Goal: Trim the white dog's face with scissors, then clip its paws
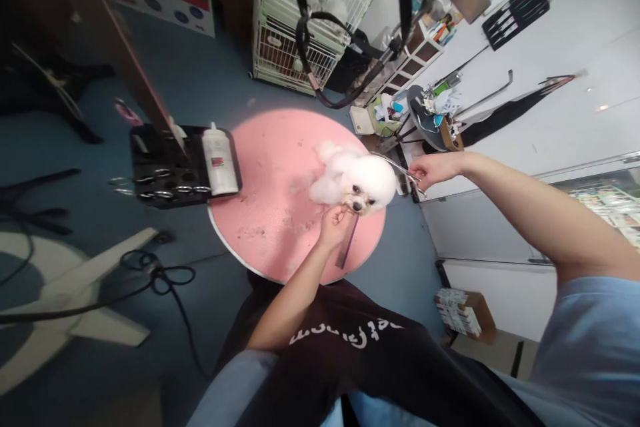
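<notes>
I had the dog (376, 177) at centre frame, my left hand (334, 223) pinching its chin, likely to steady it! Right of centre, my right hand (427, 170) gripped scissors (399, 166), blades beside its head.

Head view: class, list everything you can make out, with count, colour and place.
Table: one, pink, centre
Dog: one, white, on the table
Scissors: one, silver, beside the dog
Comb: one, purple-edged, table's near side
Tool holder: one, black, table's left
Bottle: one, white, at the holder
Cage stack: one, pale, beyond the table
Loop: one, black, hanging above
Cardboard box: one, brown, lower right
Shelf clutter: too small to count
Apron: one, black, on the person
Left hand: one, bare, at the dog's muzzle
Right hand: one, bare, holding the scissors
</notes>
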Action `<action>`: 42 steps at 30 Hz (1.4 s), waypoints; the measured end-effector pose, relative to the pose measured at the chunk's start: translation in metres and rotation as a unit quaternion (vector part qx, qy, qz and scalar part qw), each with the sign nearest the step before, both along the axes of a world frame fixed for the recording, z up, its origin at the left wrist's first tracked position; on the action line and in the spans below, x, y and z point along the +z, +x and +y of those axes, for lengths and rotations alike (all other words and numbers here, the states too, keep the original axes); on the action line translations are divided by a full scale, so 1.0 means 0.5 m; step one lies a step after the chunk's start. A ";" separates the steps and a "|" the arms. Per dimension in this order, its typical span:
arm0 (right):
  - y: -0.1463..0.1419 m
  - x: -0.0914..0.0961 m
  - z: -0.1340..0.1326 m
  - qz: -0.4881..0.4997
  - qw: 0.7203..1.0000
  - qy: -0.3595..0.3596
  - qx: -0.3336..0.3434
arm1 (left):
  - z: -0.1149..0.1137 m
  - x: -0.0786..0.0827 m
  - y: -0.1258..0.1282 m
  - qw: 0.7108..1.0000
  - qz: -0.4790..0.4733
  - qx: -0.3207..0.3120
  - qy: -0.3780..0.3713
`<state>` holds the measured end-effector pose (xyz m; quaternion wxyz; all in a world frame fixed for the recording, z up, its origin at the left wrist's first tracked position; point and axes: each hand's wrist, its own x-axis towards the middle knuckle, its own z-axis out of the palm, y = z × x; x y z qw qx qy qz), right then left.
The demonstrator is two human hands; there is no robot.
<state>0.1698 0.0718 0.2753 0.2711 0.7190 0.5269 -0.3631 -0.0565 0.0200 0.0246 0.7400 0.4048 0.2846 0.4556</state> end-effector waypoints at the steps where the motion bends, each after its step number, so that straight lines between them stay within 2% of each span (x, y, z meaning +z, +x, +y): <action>1: 0.011 -0.019 -0.014 0.001 0.998 0.057 -0.030 | 0.002 0.000 0.000 1.000 0.005 -0.002 -0.007; 2: 0.018 -0.042 -0.033 0.006 0.990 0.119 -0.081 | 0.005 0.002 0.001 1.000 0.010 -0.002 -0.015; 3: 0.020 -0.069 -0.057 0.029 0.965 0.200 -0.168 | 0.008 0.005 0.002 1.000 0.015 -0.004 -0.025; 4: 0.014 -0.100 -0.087 0.042 0.949 0.237 -0.206 | 0.011 0.009 0.004 0.999 0.022 -0.008 -0.035; 6: -0.021 -0.173 -0.158 0.057 0.926 0.279 -0.247 | 0.017 0.020 0.007 0.997 0.045 -0.029 -0.053; 8: -0.082 -0.259 -0.233 0.074 0.904 0.306 -0.288 | 0.022 0.032 0.011 0.995 0.071 -0.045 -0.059; 11: -0.198 -0.392 -0.323 0.135 0.889 0.277 -0.338 | 0.029 0.052 0.016 0.993 0.102 -0.043 -0.045; 13: -0.268 -0.464 -0.356 0.195 0.885 0.236 -0.351 | 0.033 0.068 0.018 0.991 0.123 -0.039 -0.037; 15: -0.317 -0.512 -0.365 0.243 0.881 0.193 -0.357 | 0.036 0.085 0.018 0.987 0.149 -0.039 -0.036; 17: -0.339 -0.533 -0.355 0.283 0.877 0.152 -0.358 | 0.038 0.100 0.018 0.983 0.172 -0.040 -0.038; 20: -0.332 -0.520 -0.320 0.341 0.868 0.090 -0.349 | 0.043 0.111 0.017 0.979 0.196 -0.043 -0.035; 25: -0.270 -0.435 -0.256 0.423 0.851 0.023 -0.311 | 0.057 0.102 0.019 0.973 0.225 -0.045 -0.002; 28: -0.222 -0.386 -0.227 0.418 0.864 0.032 -0.278 | 0.059 0.104 0.021 0.971 0.235 -0.049 0.014; 32: -0.159 -0.331 -0.196 0.369 0.898 0.058 -0.232 | 0.050 0.124 0.024 0.969 0.240 -0.054 0.034; 35: -0.131 -0.297 -0.178 0.346 0.913 0.063 -0.206 | 0.044 0.138 0.028 0.967 0.245 -0.059 0.038; 38: -0.122 -0.275 -0.168 0.338 0.918 0.067 -0.197 | 0.042 0.141 0.033 0.964 0.254 -0.062 0.041; 42: -0.123 -0.271 -0.162 0.340 0.916 0.076 -0.199 | 0.043 0.134 0.042 0.961 0.264 -0.056 0.052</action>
